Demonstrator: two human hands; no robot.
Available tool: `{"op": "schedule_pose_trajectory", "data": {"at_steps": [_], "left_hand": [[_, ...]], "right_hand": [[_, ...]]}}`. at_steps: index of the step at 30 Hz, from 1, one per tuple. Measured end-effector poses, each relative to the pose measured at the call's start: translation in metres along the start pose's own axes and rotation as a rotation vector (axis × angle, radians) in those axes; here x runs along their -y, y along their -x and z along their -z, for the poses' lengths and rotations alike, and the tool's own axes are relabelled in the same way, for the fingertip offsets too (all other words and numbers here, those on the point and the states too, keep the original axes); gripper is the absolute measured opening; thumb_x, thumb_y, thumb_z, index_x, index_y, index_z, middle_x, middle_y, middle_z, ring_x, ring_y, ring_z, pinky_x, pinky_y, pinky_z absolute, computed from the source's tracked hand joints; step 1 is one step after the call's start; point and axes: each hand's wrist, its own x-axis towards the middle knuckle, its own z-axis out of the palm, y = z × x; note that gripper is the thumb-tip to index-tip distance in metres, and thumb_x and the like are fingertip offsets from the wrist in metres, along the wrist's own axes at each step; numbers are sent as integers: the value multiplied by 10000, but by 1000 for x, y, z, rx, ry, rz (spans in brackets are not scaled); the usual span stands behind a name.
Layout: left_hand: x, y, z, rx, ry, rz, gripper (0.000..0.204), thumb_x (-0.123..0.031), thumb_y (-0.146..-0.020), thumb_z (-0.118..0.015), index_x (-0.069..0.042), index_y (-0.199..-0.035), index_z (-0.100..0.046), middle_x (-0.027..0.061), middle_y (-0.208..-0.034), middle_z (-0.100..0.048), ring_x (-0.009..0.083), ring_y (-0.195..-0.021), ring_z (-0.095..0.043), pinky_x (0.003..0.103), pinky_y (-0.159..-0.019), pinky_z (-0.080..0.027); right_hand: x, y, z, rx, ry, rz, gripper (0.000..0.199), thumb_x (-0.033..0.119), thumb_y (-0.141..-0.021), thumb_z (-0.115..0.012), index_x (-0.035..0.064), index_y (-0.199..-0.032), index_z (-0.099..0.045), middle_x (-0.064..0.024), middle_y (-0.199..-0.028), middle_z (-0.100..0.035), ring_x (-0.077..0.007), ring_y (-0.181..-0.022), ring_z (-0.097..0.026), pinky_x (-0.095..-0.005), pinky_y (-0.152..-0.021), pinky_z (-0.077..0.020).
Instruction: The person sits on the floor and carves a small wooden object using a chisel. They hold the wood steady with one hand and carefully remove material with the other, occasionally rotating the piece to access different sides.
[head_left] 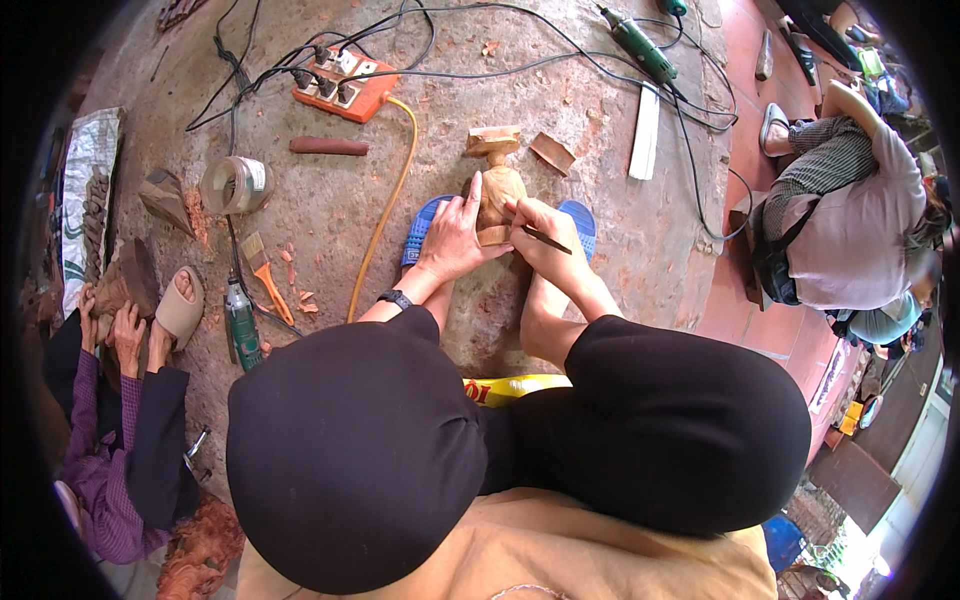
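A light-brown wooden carving (502, 192) stands between my feet, with a rounded body, a narrow neck and a flat block at its far end. My left hand (452, 238) steadies it from the left, fingers along its side and the thumb by its near end. In my right hand (548, 240) is a slim dark pencil-like tool (547, 240), pinched like a pen against the right side of the carving. The tool's tip is hidden by my fingers. Just beyond the carving lies a curved wood offcut (553, 154).
An orange power strip (345, 84) with tangled black cables lies at the far left. Around me are a clear tub (237, 185), a paintbrush (266, 275), green rotary tools (640, 48) and a white strip (645, 133). Other people sit left and right.
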Motion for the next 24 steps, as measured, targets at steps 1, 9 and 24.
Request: {"op": "schedule_pose_trajectory", "data": {"at_steps": [1, 9, 24], "left_hand": [[1, 0, -1, -4, 2, -7, 1357, -507, -665, -915, 1, -1632, -110, 217, -1086, -612, 395, -1006, -606, 468, -947, -495], [-1, -1, 2, 27, 6, 30, 1354, -519, -668, -915, 1, -1633, -119, 234, -1107, -615, 406, -1053, -607, 468, -962, -492], [1, -1, 0, 23, -8, 30, 1373, -524, -655, -921, 9, -1630, -115, 235, -1102, -623, 404, -1044, -617, 470, -967, -492]], "right_hand": [[-1, 0, 1, -6, -14, -8, 110, 3, -846, -680, 24, -877, -577, -143, -834, -635, -275, -806, -692, -350, -721, -533], [-33, 9, -7, -162, -712, -250, 89, -17, -888, -682, 27, -902, -606, -53, -914, -702, -180, -950, -730, -268, -819, -546], [-35, 14, 2, -152, -1310, -460, 138, -59, -941, -660, -1, -1059, -620, -200, -1134, -719, -246, -1042, -737, -306, -937, -597]]}}
